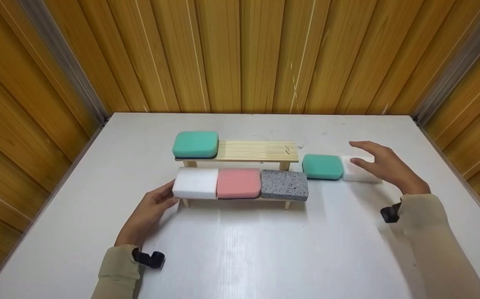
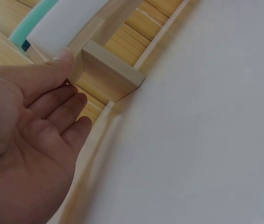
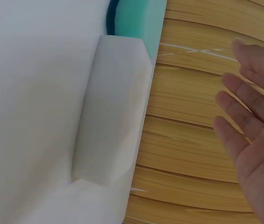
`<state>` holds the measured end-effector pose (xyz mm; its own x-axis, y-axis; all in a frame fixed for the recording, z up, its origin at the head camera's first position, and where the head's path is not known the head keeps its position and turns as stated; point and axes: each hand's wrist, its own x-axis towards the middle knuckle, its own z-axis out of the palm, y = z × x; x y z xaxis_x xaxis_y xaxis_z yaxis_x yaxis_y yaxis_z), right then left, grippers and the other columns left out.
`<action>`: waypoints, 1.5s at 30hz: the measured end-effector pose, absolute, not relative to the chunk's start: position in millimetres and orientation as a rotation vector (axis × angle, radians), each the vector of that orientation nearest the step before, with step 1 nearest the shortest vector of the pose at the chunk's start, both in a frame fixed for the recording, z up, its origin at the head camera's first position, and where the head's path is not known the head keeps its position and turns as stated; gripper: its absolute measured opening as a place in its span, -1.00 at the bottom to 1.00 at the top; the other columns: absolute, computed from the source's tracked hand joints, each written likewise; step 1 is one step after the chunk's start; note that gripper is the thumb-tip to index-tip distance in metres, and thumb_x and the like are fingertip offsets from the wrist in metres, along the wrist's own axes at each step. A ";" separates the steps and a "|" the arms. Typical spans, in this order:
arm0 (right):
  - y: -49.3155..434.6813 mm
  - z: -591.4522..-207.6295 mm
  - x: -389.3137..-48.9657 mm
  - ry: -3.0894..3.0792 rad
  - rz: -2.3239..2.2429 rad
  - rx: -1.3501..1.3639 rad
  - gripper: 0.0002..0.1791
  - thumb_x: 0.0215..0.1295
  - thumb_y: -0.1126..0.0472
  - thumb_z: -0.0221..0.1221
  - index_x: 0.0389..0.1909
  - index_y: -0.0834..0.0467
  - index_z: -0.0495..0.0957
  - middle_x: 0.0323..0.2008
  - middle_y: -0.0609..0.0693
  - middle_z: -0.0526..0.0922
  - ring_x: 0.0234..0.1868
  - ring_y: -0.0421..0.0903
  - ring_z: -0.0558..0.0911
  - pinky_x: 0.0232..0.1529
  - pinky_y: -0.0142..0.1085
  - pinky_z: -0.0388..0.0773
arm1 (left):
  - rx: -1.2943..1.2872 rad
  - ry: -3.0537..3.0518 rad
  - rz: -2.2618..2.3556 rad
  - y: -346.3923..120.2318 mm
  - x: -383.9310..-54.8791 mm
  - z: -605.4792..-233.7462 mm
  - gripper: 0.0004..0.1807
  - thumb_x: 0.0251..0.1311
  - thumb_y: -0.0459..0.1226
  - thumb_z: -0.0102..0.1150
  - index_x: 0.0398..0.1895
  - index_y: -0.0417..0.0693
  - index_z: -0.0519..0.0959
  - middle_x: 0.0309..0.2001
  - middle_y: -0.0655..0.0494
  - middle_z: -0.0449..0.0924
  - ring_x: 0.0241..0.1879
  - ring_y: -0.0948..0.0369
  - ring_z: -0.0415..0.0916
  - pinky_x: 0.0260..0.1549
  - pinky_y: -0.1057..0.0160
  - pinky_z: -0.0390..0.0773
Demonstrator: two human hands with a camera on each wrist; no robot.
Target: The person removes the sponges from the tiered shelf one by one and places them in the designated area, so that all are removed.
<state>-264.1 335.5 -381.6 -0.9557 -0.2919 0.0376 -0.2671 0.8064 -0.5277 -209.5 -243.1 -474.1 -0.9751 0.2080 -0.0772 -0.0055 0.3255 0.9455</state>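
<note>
A two-tier wooden rack (image 1: 256, 150) stands mid-table. On its lower tier sit a white sponge (image 1: 196, 183), a pink sponge (image 1: 239, 183) and a grey pumice-like speckled block (image 1: 284, 185), side by side. One green sponge (image 1: 195, 144) lies at the left of the upper tier. My left hand (image 1: 152, 209) grips the lower tier's left end, thumb against the wood beside the white sponge. To the right of the rack, a second green sponge (image 1: 322, 166) and another white sponge (image 3: 110, 112) lie on the table. Above that white one hovers my right hand (image 1: 383, 164), fingers spread, holding nothing.
The white table (image 1: 256, 257) has its far edge against a wood-patterned wall (image 1: 240, 54). Similar panels rise at the left and right, with grey corner posts (image 1: 63, 58). Each wrist carries a small black camera (image 1: 151, 259).
</note>
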 end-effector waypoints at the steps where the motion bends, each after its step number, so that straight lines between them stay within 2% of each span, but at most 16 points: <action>1: 333.3 -380.7 -264.4 2.949 -0.856 -0.480 -0.31 0.36 0.00 0.14 0.39 0.25 0.23 0.37 0.32 0.26 0.40 0.34 0.17 0.33 0.30 0.13 | 0.175 2.400 1.711 -243.2 -209.4 -473.9 -0.36 0.35 -0.30 0.07 0.47 -0.07 0.15 0.47 -0.01 0.15 0.46 0.06 0.09 0.43 0.07 0.13; 10: 311.4 -372.0 -267.7 3.012 -0.883 -0.663 -0.41 0.35 0.11 0.17 0.32 0.29 0.32 0.31 0.31 0.37 0.36 0.31 0.28 0.30 0.25 0.22 | 0.173 2.357 1.733 -244.0 -208.2 -471.7 -0.34 0.34 -0.25 0.09 0.47 -0.07 0.15 0.47 -0.01 0.15 0.47 0.06 0.06 0.44 0.05 0.11; 23: 275.0 -349.1 -273.7 2.974 -0.867 -0.707 -0.38 0.35 0.05 0.17 0.36 0.21 0.31 0.35 0.24 0.34 0.41 0.25 0.23 0.38 0.21 0.15 | 0.120 2.344 1.742 -244.2 -206.5 -473.1 -0.35 0.34 -0.22 0.10 0.47 -0.01 0.16 0.47 0.06 0.16 0.48 0.11 0.04 0.46 0.06 0.04; 33: 248.4 -338.8 -279.3 2.967 -0.902 -0.811 -0.40 0.34 0.06 0.18 0.34 0.19 0.33 0.33 0.19 0.39 0.38 0.18 0.30 0.37 0.15 0.22 | 0.127 2.358 1.728 -244.3 -207.9 -474.4 -0.35 0.34 -0.22 0.09 0.47 0.00 0.17 0.46 0.07 0.18 0.47 0.12 0.06 0.46 0.05 0.05; 40: 229.7 -333.5 -283.4 2.921 -0.908 -0.832 -0.37 0.33 0.05 0.19 0.36 0.19 0.31 0.34 0.18 0.37 0.39 0.17 0.30 0.37 0.14 0.23 | 0.174 2.366 1.749 -243.7 -208.4 -473.8 -0.36 0.34 -0.30 0.08 0.46 -0.10 0.16 0.46 -0.04 0.17 0.45 0.04 0.12 0.42 0.05 0.15; 45: 213.7 -329.2 -285.7 2.894 -0.910 -0.852 -0.35 0.32 0.05 0.20 0.37 0.17 0.30 0.36 0.16 0.36 0.41 0.15 0.28 0.39 0.11 0.22 | 0.176 2.354 1.761 -244.2 -209.8 -475.0 -0.36 0.34 -0.30 0.08 0.46 -0.09 0.17 0.45 -0.03 0.18 0.45 0.06 0.11 0.43 0.06 0.13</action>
